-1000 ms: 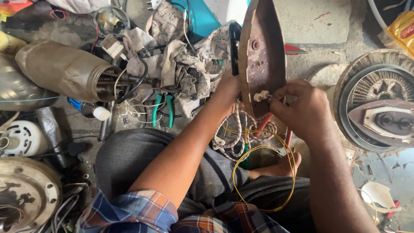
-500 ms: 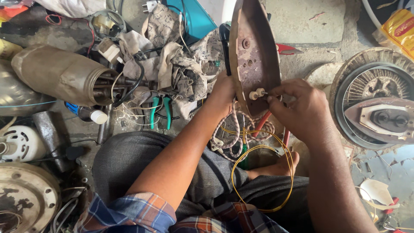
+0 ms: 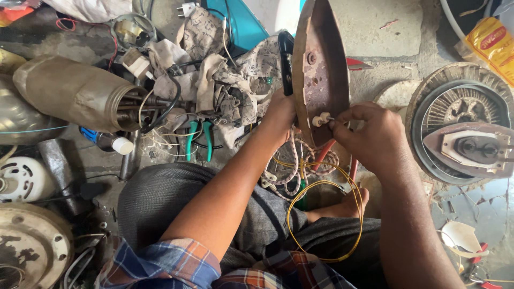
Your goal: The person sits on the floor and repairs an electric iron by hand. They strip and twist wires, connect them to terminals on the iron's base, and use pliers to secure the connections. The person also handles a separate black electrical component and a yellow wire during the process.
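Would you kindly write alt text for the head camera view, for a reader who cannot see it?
Seen from above, a seated person's left hand steadies an upturned clothes iron while the right hand pinches a small white terminal on its rusty underside. A yellow wire loops over the lap; green-handled pliers, rags and motor parts lie around.

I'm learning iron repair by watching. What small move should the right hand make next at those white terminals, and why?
Probably keep turning the white terminals: the right hand pinches there while the left hand steadies the upright iron soleplate.
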